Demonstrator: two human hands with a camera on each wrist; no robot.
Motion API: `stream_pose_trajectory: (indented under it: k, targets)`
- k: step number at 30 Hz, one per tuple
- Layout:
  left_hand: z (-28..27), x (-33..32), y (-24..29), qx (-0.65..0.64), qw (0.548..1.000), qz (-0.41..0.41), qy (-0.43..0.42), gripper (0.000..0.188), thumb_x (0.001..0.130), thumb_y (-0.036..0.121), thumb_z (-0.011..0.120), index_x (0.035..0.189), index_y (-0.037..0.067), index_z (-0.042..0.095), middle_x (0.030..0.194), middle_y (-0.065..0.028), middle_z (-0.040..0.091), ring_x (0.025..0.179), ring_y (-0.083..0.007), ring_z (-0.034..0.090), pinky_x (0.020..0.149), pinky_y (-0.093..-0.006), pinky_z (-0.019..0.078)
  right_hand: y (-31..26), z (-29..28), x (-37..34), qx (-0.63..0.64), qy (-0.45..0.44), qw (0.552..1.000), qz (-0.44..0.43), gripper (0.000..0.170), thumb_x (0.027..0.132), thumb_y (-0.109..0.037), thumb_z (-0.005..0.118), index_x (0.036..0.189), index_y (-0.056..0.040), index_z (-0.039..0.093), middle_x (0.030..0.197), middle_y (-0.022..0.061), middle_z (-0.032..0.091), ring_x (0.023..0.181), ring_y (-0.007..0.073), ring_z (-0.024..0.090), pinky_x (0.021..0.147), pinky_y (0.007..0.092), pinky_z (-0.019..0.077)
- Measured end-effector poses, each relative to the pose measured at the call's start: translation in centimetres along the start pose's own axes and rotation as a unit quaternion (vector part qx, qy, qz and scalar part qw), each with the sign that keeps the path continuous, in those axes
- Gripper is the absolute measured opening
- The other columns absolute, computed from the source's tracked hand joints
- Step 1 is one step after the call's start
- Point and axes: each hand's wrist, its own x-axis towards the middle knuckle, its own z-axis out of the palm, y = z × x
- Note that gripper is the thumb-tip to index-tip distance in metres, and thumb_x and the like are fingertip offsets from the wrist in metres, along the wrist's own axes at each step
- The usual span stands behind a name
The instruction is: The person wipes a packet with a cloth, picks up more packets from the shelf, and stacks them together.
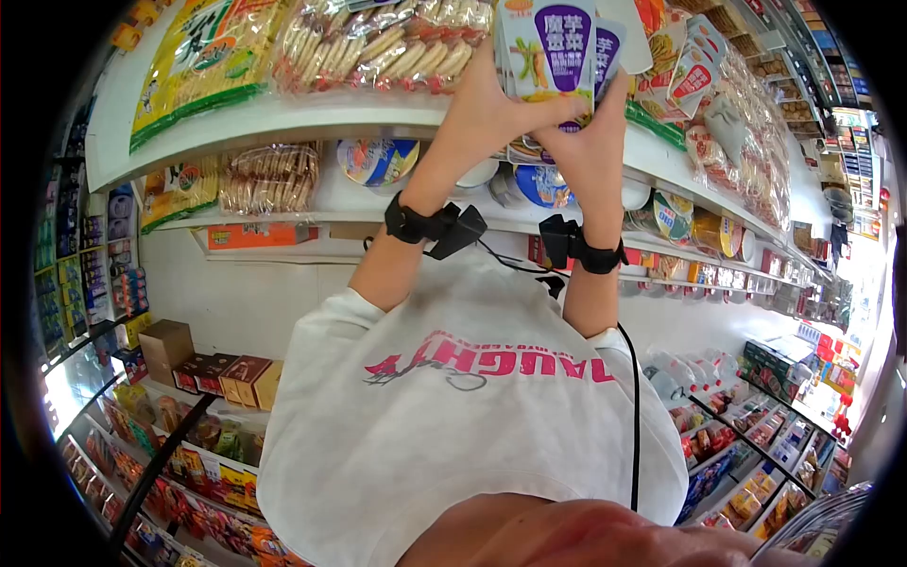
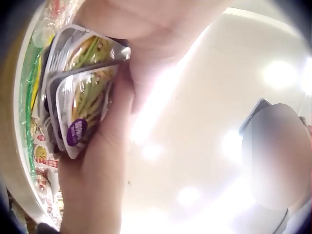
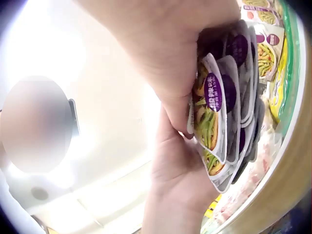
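Note:
A stack of several konjac snack packets [image 1: 543, 52] with purple labels is held upright between both hands over the upper shelf. My left hand [image 1: 484, 111] grips its left side, and my right hand [image 1: 595, 142] grips its right side. The thumbs meet at the near edge of the stack. In the left wrist view, clear windows on the packets [image 2: 90, 92] show green strips of food. Seen from the right wrist, the packets [image 3: 209, 112] fan out in overlapping layers, their far edges partly hidden by the fingers.
Bagged noodles [image 1: 208, 66] and a wide bag of biscuit sticks [image 1: 378, 47] lie on the white upper shelf [image 1: 312, 118]. More packets [image 1: 694, 76] stand at the right. Bowl-shaped tubs [image 1: 378, 161] line the shelf below. A black cable [image 1: 635, 406] hangs along the right arm.

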Motion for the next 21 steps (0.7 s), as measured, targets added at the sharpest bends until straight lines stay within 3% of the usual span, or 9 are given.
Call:
stream_pose_trajectory:
  k: [2,5,6,9,13,17,18,20,21]
  targets:
    - [-0.5,-1.1,0.4,0.003,0.999,-0.039,-0.019,0.055,0.084,0.018,0.085,0.128,0.000,0.058,0.118,-0.0088,0.071,0.103,-0.0158,0.070,0.091,-0.0327,0.0565,-0.2,0.2,-0.5,0.038,-0.016,0.998,0.038,0.086,0.072,-0.022,0.089,0.139,0.0012,0.041,0.110,0.0189,0.071,0.095,0.0284,0.072,0.085,0.0370,0.0567]
    - [-1.0,-2.8,0.6,-0.203,0.973,-0.113,0.008,0.047,0.094,0.021,0.076,0.132,0.002,0.056,0.128,-0.0090,0.065,0.111,-0.0163,0.067,0.090,-0.0333,0.0567,0.9,0.5,-1.2,0.067,-0.076,0.987,0.124,0.066,0.089,-0.021,0.079,0.136,0.0033,0.041,0.113,0.0113,0.068,0.097,0.0150,0.066,0.083,0.0303,0.0546]
    - [-1.0,-3.4,1.0,-0.193,0.968,-0.157,0.003,0.046,0.101,0.026,0.067,0.139,0.004,0.052,0.134,-0.0086,0.060,0.120,-0.0154,0.063,0.090,-0.0322,0.0565,0.8,0.6,-1.7,0.075,-0.073,0.986,0.132,0.066,0.091,-0.023,0.078,0.138,0.0035,0.040,0.114,0.0116,0.067,0.097,0.0145,0.066,0.082,0.0295,0.0545]
    - [-0.9,-5.1,-0.1,-0.242,0.943,-0.218,0.063,0.052,0.103,0.031,0.065,0.144,0.005,0.047,0.133,-0.0080,0.060,0.118,-0.0144,0.063,0.091,-0.0316,0.0565,0.0,1.9,-2.5,0.096,-0.068,0.981,0.154,0.067,0.096,-0.027,0.074,0.143,0.0039,0.037,0.117,0.0126,0.065,0.097,0.0133,0.066,0.080,0.0272,0.0542]
    - [-1.2,-6.4,-0.2,-0.215,0.945,-0.228,0.098,0.056,0.104,0.036,0.063,0.147,0.005,0.044,0.132,-0.0079,0.061,0.111,-0.0137,0.065,0.089,-0.0321,0.0575,-0.7,3.1,-3.5,0.051,-0.098,0.989,0.099,0.062,0.105,-0.028,0.062,0.149,0.0044,0.033,0.126,0.0138,0.061,0.108,0.0164,0.060,0.093,0.0294,0.0496]
    - [-0.9,-7.4,0.9,-0.227,0.938,-0.229,0.124,0.057,0.104,0.037,0.063,0.147,0.005,0.044,0.131,-0.0079,0.062,0.111,-0.0134,0.065,0.088,-0.0316,0.0574,-2.7,3.1,-3.9,0.087,-0.053,0.983,0.154,0.056,0.108,-0.031,0.056,0.149,0.0008,0.037,0.128,0.0120,0.061,0.111,0.0203,0.057,0.098,0.0320,0.0451]
    - [-0.9,-7.6,1.1,-0.214,0.940,-0.232,0.130,0.056,0.104,0.037,0.063,0.147,0.005,0.044,0.131,-0.0079,0.062,0.111,-0.0136,0.066,0.088,-0.0315,0.0574,-3.3,3.0,-4.0,0.090,-0.051,0.980,0.173,0.047,0.109,-0.030,0.055,0.143,0.0001,0.045,0.123,0.0098,0.062,0.106,0.0222,0.057,0.097,0.0328,0.0449]
    - [-1.3,-7.9,0.9,-0.202,0.940,-0.239,0.138,0.055,0.104,0.036,0.064,0.146,0.005,0.045,0.130,-0.0081,0.063,0.111,-0.0145,0.067,0.087,-0.0316,0.0579,-4.1,3.1,-4.5,0.032,-0.082,0.987,0.132,0.061,0.109,-0.029,0.053,0.155,0.0002,0.027,0.142,0.0176,0.051,0.129,0.0272,0.048,0.111,0.0356,0.0370]
    - [-1.6,-7.9,0.8,-0.205,0.938,-0.244,0.141,0.054,0.104,0.035,0.064,0.145,0.005,0.046,0.130,-0.0082,0.063,0.110,-0.0152,0.067,0.087,-0.0317,0.0583,-4.3,3.3,-4.6,0.022,-0.082,0.987,0.140,0.062,0.110,-0.031,0.049,0.157,0.0009,0.025,0.147,0.0197,0.047,0.134,0.0286,0.045,0.114,0.0364,0.0343]
